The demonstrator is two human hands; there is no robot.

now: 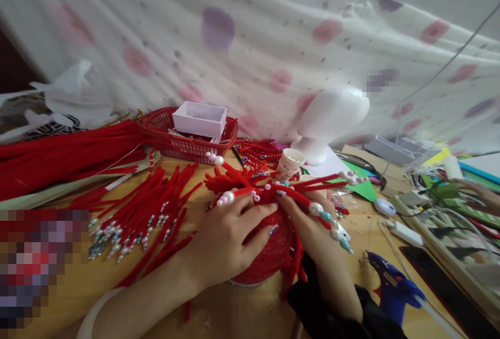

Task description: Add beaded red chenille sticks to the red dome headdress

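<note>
A red rounded piece (269, 250) with a beaded lower rim stands on the table, with red fuzzy stems spreading from its top. My left hand (230, 235) rests on its left side, fingers bent and apart, the fingertips near the top by the stems. On the right, my right hand (312, 224) reaches in from the other side, its fingertips at the top of the piece; its other fingers are hidden behind the stems. Pearl and blue beads (326, 217) tip a red stem that crosses over my right hand. What my right fingers press or hold is hidden.
Bead-tipped red stems (156, 203) lie at the left. A red basket (175, 146) holds a white box (200, 119). Farther back are paper cups (292, 159) and a white foam head (332, 115). A blue glue gun (394, 287) lies at right, near another person's hand (478, 198).
</note>
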